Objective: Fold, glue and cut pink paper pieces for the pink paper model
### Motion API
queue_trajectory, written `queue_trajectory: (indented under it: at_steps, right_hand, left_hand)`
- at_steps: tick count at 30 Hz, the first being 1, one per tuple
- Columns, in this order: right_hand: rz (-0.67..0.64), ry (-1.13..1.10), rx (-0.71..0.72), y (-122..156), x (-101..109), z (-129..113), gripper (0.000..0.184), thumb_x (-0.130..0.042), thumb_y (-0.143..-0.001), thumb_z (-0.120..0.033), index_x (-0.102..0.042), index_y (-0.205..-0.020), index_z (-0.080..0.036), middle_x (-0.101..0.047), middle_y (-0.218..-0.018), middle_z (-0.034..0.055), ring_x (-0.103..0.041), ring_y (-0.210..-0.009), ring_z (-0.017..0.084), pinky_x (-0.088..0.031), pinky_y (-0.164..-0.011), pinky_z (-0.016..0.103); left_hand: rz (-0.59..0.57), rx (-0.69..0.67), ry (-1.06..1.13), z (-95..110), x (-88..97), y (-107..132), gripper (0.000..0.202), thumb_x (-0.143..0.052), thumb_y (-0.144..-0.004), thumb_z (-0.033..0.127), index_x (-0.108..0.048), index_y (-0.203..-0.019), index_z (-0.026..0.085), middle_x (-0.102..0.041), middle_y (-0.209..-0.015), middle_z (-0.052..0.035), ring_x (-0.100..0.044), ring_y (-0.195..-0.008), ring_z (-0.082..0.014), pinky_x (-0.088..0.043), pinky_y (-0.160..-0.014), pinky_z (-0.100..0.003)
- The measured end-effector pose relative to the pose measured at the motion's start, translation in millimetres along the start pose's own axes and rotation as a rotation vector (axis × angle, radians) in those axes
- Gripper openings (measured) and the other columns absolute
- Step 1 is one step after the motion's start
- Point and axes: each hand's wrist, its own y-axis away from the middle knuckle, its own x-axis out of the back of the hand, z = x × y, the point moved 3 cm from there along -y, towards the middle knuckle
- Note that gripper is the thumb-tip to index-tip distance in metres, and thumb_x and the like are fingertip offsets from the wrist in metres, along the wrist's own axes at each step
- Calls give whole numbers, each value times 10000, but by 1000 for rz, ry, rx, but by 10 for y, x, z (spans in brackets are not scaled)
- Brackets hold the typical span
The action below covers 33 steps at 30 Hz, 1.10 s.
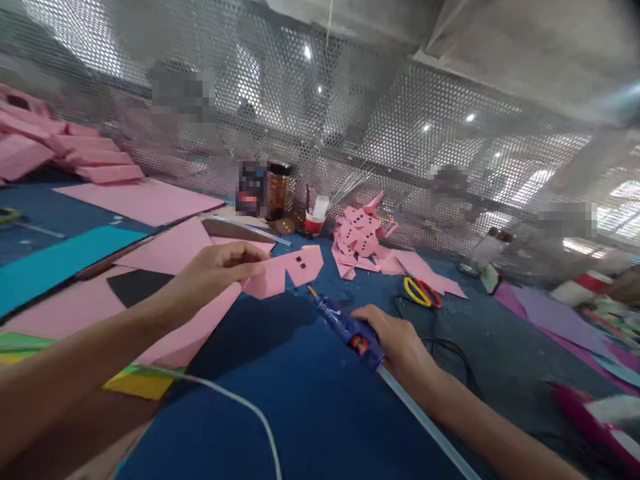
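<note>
My left hand (233,263) pinches one end of a pink paper cutout (273,277), which has a notch in its lower edge and small black squares on its right part. In my right hand (395,333) is a blue hot glue gun (345,327), with a long clear glue stick (425,420) sticking out of its back. The gun's nozzle points up and left, close below the cutout's right part; whether it touches the paper I cannot tell. Behind the gun lies a pile of similar pink cutouts (357,233) with black marks.
Scissors (423,292) with yellow and red handles lie right of the pile, near a black cord (450,347). Pink sheets (140,200) cover the left side beside a turquoise strip (65,263). A brown jar (277,190) and red-white cup (315,221) stand against the perforated metal screen (350,133).
</note>
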Motion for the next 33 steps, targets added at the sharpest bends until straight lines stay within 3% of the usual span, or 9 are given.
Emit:
queue_trajectory:
  at_steps: [12,33]
  right_hand:
    - [105,159,112,-35,-63,77,120,-502,-966,-205,-492,-1086,-203,-637,-939,34,-617,-774,166,-426,-658,269]
    - [86,247,125,-43,-93,100,144,-521,-953,-207,-509,-1097,-198,-640,-940,40,-634,-802,179,-443,-665,275]
  left_hand:
    - [-72,6,12,68,-15,57,222,-634,-826,348,-677,-984,197,-661,-806,9,-543,-696,-131,-389,-659,-262]
    - [-87,-12,7,72,-11,48,198,-636,-818,328,-680,-962,198,-657,-782,15,-545,-672,-127,-395,-635,-252]
